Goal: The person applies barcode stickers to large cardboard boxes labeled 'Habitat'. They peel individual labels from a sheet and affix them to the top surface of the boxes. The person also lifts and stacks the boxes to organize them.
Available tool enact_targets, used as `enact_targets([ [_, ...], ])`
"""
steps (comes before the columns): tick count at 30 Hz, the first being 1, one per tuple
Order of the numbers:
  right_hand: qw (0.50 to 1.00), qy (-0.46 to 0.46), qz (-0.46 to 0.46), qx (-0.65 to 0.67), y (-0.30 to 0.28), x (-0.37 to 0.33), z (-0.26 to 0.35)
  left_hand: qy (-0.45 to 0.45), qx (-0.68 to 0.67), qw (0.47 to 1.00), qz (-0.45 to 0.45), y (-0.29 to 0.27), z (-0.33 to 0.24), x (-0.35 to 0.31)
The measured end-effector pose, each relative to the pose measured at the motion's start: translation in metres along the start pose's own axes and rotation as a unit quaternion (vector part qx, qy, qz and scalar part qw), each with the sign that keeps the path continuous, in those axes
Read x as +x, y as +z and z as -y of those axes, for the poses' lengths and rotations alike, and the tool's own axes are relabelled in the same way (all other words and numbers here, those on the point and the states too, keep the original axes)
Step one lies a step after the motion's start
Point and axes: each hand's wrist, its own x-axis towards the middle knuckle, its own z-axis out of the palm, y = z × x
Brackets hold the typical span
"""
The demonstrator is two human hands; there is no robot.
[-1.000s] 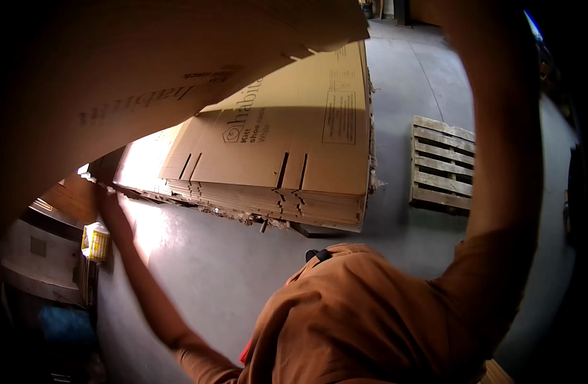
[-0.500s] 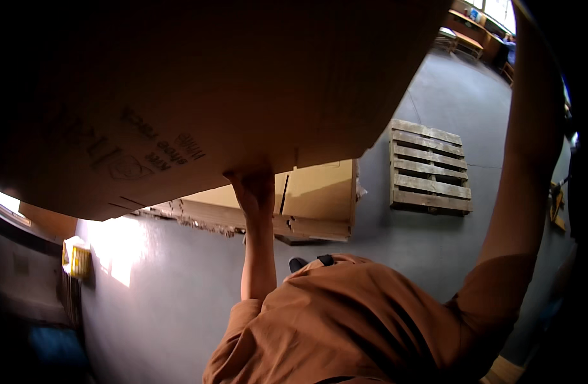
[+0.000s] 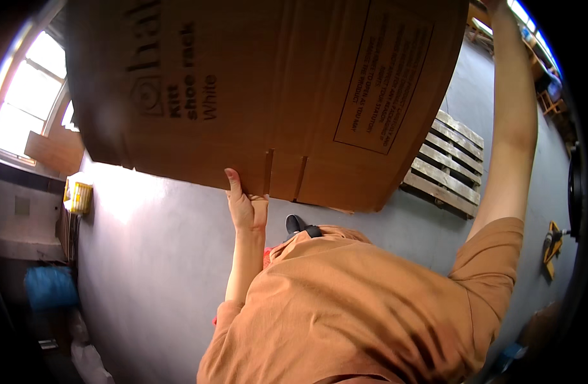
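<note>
In the head view, the left hand has its grip clamped on the near edge of a printed cardboard sheet, thumb on the facing side. The sheet is held up in front of the person, above the floor. The right arm reaches up beside it; its hand is out of sight, so I cannot tell that grip. The step in hand looks like handling the raised sheet; moving it would call for steady support. The yellow basket shows white material at its top, contents unclear.
</note>
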Motion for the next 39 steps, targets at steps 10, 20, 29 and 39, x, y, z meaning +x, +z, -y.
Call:
enact_targets([
  [10, 0.973, 0.204, 0.070, 0.079, 0.090, -0.099, -0.230, 0.015, 0.197, 0.972, -0.124, -0.013, 0.013, 0.048],
  [20, 0.963, 0.265, -0.033, -0.021, 0.156, -0.213, -0.271, -0.099, 0.355, 0.925, -0.088, -0.013, 0.002, 0.081],
  [29, 0.949, 0.243, -0.125, -0.158, 0.133, -0.253, -0.289, -0.175, 0.531, 0.822, -0.111, -0.027, -0.032, 0.107],
  [39, 0.823, 0.558, -0.048, -0.093, 0.279, -0.568, -0.358, -0.178, 0.513, 0.832, -0.115, -0.031, -0.030, 0.085],
])
